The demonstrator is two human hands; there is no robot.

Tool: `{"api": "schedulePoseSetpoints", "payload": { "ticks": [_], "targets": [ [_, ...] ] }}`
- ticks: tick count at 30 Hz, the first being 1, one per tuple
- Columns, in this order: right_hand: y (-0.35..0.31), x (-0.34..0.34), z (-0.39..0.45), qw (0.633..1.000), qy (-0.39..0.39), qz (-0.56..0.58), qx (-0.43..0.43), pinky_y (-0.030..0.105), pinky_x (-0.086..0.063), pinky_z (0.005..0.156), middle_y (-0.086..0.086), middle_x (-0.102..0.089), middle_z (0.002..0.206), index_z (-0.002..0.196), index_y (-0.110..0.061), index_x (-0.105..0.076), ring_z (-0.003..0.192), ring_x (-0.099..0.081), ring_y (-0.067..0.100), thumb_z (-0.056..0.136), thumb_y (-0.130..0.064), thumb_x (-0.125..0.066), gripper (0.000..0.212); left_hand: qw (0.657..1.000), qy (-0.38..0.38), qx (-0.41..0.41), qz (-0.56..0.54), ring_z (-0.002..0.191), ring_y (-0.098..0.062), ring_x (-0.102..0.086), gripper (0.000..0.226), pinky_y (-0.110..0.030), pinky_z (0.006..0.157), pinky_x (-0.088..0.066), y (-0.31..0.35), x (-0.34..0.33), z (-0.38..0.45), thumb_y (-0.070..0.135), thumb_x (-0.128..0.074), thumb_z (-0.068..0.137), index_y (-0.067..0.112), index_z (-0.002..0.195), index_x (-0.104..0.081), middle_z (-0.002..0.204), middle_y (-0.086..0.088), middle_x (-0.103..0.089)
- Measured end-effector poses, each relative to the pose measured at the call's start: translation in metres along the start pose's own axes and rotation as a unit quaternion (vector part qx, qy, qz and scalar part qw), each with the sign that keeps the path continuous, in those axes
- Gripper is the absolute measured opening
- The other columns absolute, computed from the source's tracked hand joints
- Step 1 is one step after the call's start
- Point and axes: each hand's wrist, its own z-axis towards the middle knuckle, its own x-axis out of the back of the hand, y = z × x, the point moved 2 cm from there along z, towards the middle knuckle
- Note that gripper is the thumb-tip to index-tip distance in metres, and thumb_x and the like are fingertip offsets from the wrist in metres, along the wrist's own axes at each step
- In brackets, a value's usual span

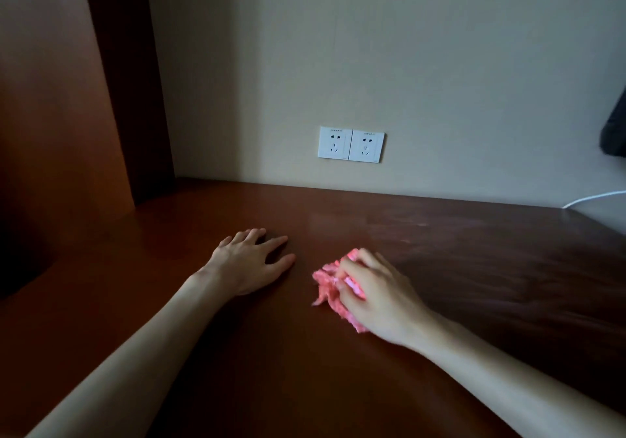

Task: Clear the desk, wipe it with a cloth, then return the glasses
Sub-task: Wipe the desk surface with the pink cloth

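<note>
1. We see a wooden side panel (pixel 67 99) rising at the desk's left edge.
2. Our left hand (pixel 249 261) lies flat on the desk (pixel 203 353), fingers straight, grasping nothing.
3. Just beside it, our right hand (pixel 376 297) presses curled fingers onto a crumpled pink cloth (pixel 330 282) at mid-desk.
4. Two white sockets (pixel 351 144) sit on the wall above the back edge.
5. A white cable (pixel 592 198) reaches the back right corner.

One pink cloth (pixel 333 288) lies on the one tabletop (pixel 440 268). Two hands: left hand (pixel 250 263), right hand (pixel 376 297). Two wall sockets (pixel 351 144) at twelve o'clock, one white cable (pixel 592 198) at three.
</note>
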Motion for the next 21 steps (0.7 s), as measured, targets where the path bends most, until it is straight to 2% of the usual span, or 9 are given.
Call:
{"api": "schedulePoseSetpoints", "payload": {
  "ticks": [3,6,10,16,21],
  "targets": [
    [-0.002,0.003,-0.008,1.0,-0.003,0.002,0.0,0.031,-0.041,0.075,-0.012,-0.045,0.109,0.102,-0.027,-0.056,0.103,-0.048,0.015,0.1,-0.038,-0.049,0.013,1.0,-0.001,-0.001,0.002,0.156,-0.026,-0.015,0.073,-0.048,0.124,-0.015,0.0,0.0,0.0,0.084,-0.016,0.091,0.053,0.158,-0.017,0.17,0.001,-0.015],
    [0.01,-0.008,0.019,1.0,-0.002,-0.015,-0.012,0.034,-0.042,0.076,-0.007,-0.047,0.109,0.103,-0.026,-0.055,0.105,-0.049,0.019,0.099,-0.038,-0.05,0.014,1.0,-0.007,0.002,0.008,0.155,-0.026,-0.015,0.073,-0.047,0.123,-0.016,-0.001,0.0,0.004,0.083,-0.016,0.091,0.053,0.158,-0.016,0.17,0.0,-0.015],
    [0.045,-0.039,0.092,0.996,-0.004,-0.043,-0.072,0.04,-0.049,0.08,0.0,-0.049,0.107,0.105,-0.025,-0.055,0.108,-0.052,0.028,0.098,-0.041,-0.05,0.018,1.0,-0.012,0.004,0.019,0.156,-0.026,-0.014,0.073,-0.047,0.124,-0.017,-0.001,0.0,0.009,0.083,-0.017,0.091,0.053,0.158,-0.015,0.17,0.001,-0.014],
    [0.096,-0.084,0.211,0.99,-0.029,-0.051,-0.13,0.042,-0.045,0.092,0.009,-0.054,0.116,0.11,-0.024,-0.06,0.116,-0.051,0.033,0.098,-0.039,-0.049,0.023,0.999,-0.035,-0.004,0.029,0.154,-0.024,-0.017,0.074,-0.047,0.12,-0.026,-0.006,0.003,0.02,0.086,-0.017,0.088,0.057,0.156,-0.012,0.169,0.005,-0.012],
    [0.127,-0.1,0.27,0.983,-0.021,-0.069,-0.17,0.043,-0.046,0.092,0.014,-0.054,0.12,0.115,-0.022,-0.062,0.115,-0.053,0.038,0.096,-0.037,-0.047,0.028,0.999,-0.031,-0.009,0.025,0.154,-0.021,-0.015,0.075,-0.046,0.121,-0.023,-0.006,0.004,0.021,0.088,-0.014,0.086,0.059,0.155,-0.008,0.169,0.007,-0.009]
  ]
}}
